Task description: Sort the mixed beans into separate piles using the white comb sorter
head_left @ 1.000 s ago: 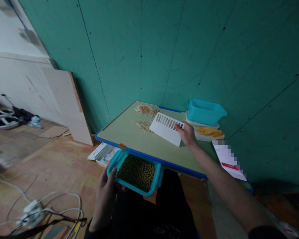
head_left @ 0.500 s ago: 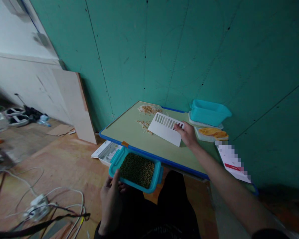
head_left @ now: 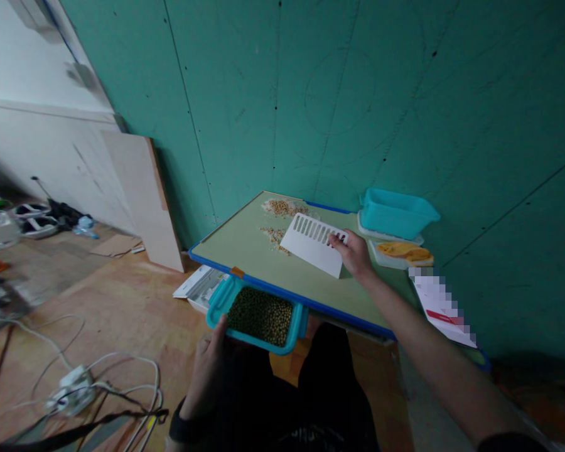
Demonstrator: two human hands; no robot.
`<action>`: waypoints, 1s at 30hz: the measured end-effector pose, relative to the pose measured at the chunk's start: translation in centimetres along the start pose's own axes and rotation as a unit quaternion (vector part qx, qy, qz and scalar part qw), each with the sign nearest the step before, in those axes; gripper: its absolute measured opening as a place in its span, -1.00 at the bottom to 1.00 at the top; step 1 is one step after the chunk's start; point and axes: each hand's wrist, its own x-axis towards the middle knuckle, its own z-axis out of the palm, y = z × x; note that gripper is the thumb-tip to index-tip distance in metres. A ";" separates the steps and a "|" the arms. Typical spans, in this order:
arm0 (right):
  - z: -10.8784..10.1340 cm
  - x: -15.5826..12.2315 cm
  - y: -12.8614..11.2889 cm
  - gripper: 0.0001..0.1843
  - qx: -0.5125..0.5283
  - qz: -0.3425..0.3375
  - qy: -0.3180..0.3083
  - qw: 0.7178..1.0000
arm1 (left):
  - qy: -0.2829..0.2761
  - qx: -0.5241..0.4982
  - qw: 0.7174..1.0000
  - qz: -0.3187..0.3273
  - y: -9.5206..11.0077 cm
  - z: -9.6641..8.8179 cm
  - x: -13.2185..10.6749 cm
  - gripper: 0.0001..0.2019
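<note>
A dim green wall [head_left: 235,113] rises behind brownish flooring [head_left: 127,314].

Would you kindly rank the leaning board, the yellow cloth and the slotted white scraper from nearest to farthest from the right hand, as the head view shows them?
1. Slotted white scraper: held in the right hand.
2. Yellow cloth: just right of the hand.
3. Leaning board: far to the left, beyond the table.

To our left we see a pale panel [head_left: 144,201] leaning against the green wall [head_left: 245,94]. On the floor [head_left: 136,307] we make out a white power strip [head_left: 76,388] among tangled cables [head_left: 157,376], a flat cardboard piece [head_left: 114,245] and black-and-white shoes [head_left: 38,225] near crumpled clear plastic [head_left: 85,226].
</note>
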 end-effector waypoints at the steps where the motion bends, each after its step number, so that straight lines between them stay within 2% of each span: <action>1: 0.1 0.0 0.1 -0.54 0.006 0.002 -0.003 1.000 | -0.010 0.008 1.000 0.001 -0.1 0.0 0.3 -0.85; 7: 0.5 -0.1 0.4 -0.54 0.042 0.015 -0.022 0.999 | -0.033 0.022 0.999 0.026 -0.7 -0.1 1.5 -0.70; 12: 0.8 -0.1 0.3 -0.51 0.057 0.014 -0.027 0.998 | -0.051 0.070 0.996 -0.014 0.1 0.3 0.7 -0.48; 16: 1.2 -0.1 0.5 -0.49 0.061 0.008 -0.033 0.998 | -0.015 0.130 0.991 -0.012 0.7 0.3 -0.2 -0.36; 18: 1.5 -0.1 0.6 -0.49 0.067 0.010 -0.036 0.997 | -0.002 0.119 0.993 -0.011 0.6 0.3 -0.3 -0.35; 23: 2.1 0.2 0.7 -0.50 0.076 0.016 -0.046 0.996 | -0.023 0.068 0.997 -0.006 0.2 0.0 0.6 -0.39; 26: 2.3 0.6 0.4 -0.51 0.074 0.005 -0.055 0.996 | -0.038 0.062 0.997 0.006 0.4 0.0 1.0 -0.40; 30: 2.4 1.1 0.0 -0.50 0.068 -0.002 -0.069 0.995 | -0.055 0.042 0.998 -0.011 1.0 0.2 1.1 -0.38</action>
